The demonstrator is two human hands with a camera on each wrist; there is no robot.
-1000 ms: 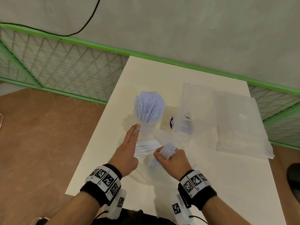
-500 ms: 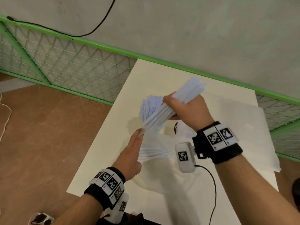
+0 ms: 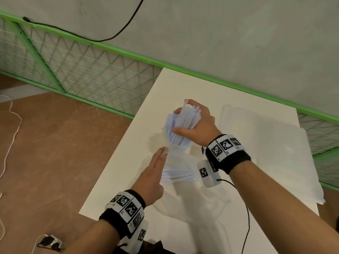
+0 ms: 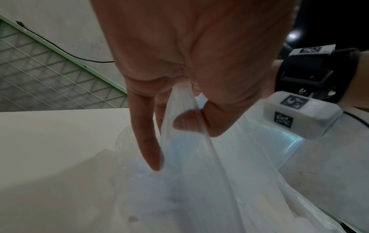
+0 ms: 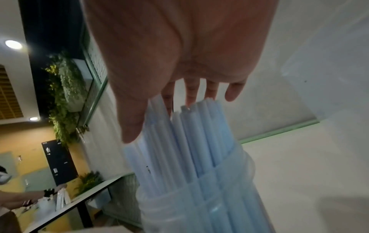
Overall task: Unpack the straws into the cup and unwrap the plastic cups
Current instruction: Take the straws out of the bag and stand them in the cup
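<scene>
Right hand point(image 3: 194, 123) wraps bundle of pale blue straws point(image 5: 187, 141), lowering them into clear cup point(image 5: 199, 201) near table's point(image 3: 247, 208) left edge. Left hand point(image 3: 152, 178) pinches straw bag point(image 4: 199, 173) at front-left, other fingers straight. Risk: bundle jams against straws already inside, tips light cup, spills off left edge.

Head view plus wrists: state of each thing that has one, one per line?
right hand: gripping a bundle of straws, lower ends in the cup
cup: upright, packed with straws
left hand: pinching the clear straw bag open, fingers mostly straight
straw bag: some straws left inside, lying flat
table: partly covered by clear plastic wrap
</scene>
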